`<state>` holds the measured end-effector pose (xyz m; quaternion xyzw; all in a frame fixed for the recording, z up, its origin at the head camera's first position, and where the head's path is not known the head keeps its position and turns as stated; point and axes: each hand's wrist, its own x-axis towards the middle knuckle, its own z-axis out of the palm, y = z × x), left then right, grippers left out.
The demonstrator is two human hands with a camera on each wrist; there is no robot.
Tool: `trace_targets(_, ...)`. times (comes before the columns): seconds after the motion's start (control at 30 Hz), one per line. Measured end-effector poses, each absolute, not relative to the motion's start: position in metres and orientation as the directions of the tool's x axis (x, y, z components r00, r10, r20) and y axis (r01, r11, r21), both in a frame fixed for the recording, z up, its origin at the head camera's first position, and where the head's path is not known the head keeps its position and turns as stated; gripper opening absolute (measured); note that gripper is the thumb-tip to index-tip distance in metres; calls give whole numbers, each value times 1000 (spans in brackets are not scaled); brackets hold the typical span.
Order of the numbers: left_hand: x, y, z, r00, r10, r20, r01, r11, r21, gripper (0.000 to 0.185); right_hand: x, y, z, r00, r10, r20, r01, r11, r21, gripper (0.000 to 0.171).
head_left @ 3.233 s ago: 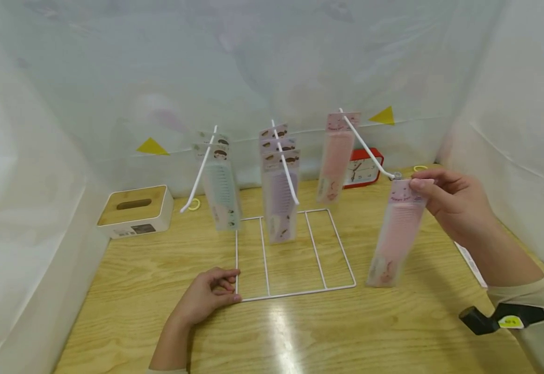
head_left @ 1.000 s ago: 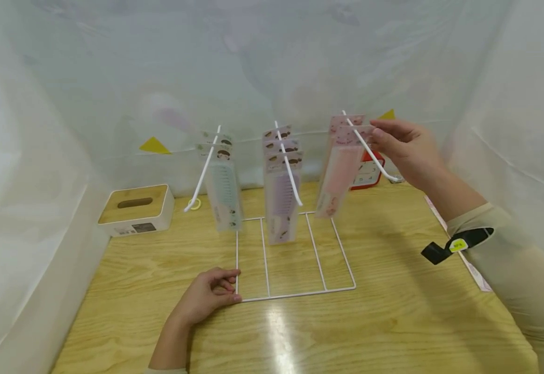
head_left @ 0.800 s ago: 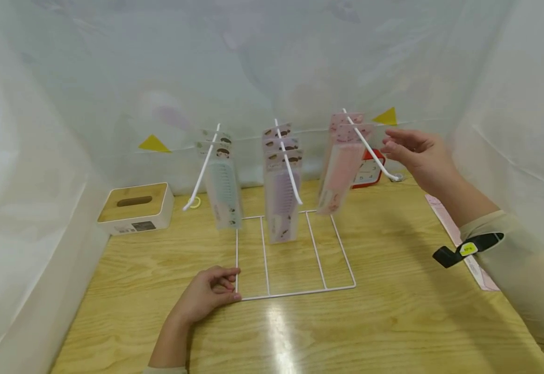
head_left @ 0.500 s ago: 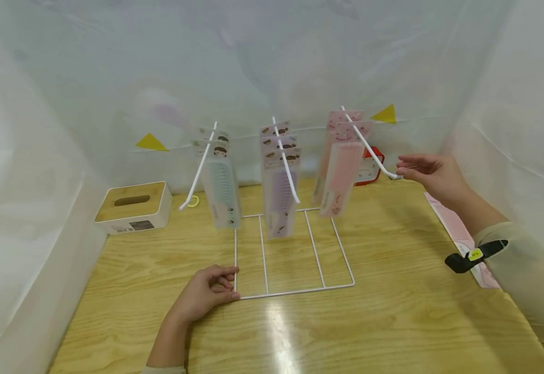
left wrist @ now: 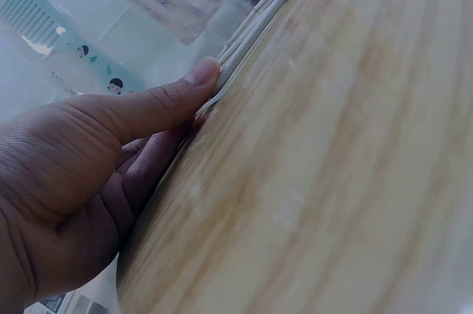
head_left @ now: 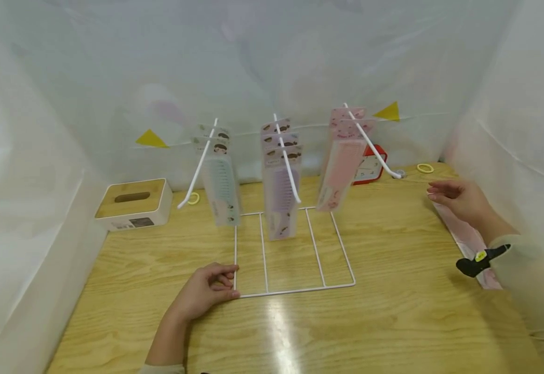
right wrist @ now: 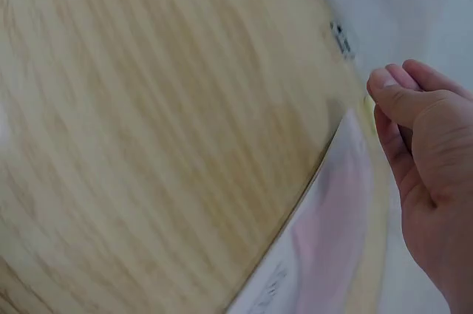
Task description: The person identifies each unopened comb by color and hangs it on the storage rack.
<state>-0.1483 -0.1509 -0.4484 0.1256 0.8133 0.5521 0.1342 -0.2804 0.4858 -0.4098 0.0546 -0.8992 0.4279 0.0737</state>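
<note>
A: What were the hands doing just then?

B: The left hand [head_left: 206,293] rested on the table [head_left: 393,322], thumb and curled fingers pinching the near left corner of the white wire rack [head_left: 295,291] and pinning it flat. The right hand [head_left: 459,200] hovered empty, fingers loosely bent, just above a pink packaged comb [head_left: 468,241] lying flat along the table's right edge.

A: So that comb was the thing within reach?

B: Yes. In the right wrist view the thumb [right wrist: 392,100] hung just above the pack [right wrist: 325,240], not yet touching.

A: And how would that pickup have gone best?

B: I judged a pinch at the card header end would suit, since the wrapper looked slick and floppy. The left hand's hold mattered too; the rack looked light enough to tip.

A: What hung on the rack?

B: Two pink combs [head_left: 342,161] on the right hook [head_left: 374,150], purple combs [head_left: 281,192] in the middle, teal combs [head_left: 220,189] on the left.

A: Anything behind?

B: A red clock [head_left: 370,166], a tissue box [head_left: 131,205] and a yellow ring [head_left: 425,168].
</note>
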Motion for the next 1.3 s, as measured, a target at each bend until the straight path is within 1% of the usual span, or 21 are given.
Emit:
trace_targets(0.13,-149,-152,-448,-932,355,-75,62,360,931,55,-275,498,-423,-991,37,131,-71,679,-731,48)
trace_targets(0.3,-149,-152,-448,-931,357,-74,60,351,934,56,-274,503,-432,-988,104,117,9,785,-620,53)
trace_targets(0.43,-150,-151,-448,-931,358,-72,60,344,937,56,-271,503,-430,-990,138,33,93,807,-584,71)
trace_targets(0.53,-150,-150,-449,-930,358,-77,55,347,936,56,-270,504,-428,-994,107,-24,101,810,-578,77)
trace_targets(0.7,-149,-150,-449,-932,352,-84,49,351,935,55,-274,502,-422,-997,-5,-75,37,841,-540,80)
trace_targets(0.83,-149,-151,-449,-933,352,-78,52,347,936,55,-278,497,-417,-992,-46,-122,25,850,-525,83)
trace_targets(0.93,-149,-151,-448,-931,356,-84,49,348,936,55,-279,494,-419,-991,-50,-125,26,839,-543,83)
trace_targets(1.0,-148,-151,-448,-929,359,-90,45,349,936,56,-279,492,-421,-995,-44,-89,13,829,-560,80)
trace_targets(1.17,-148,-152,-447,-928,361,-89,47,350,936,56,-279,486,-422,-1000,-5,31,-23,785,-618,61)
trace_targets(1.27,-148,-151,-446,-930,358,-80,53,348,936,56,-277,479,-415,-1000,5,23,-13,718,-696,55)
trace_targets(1.3,-148,-151,-446,-930,358,-79,54,347,936,56,-277,477,-411,-1000,6,12,-5,681,-732,50)
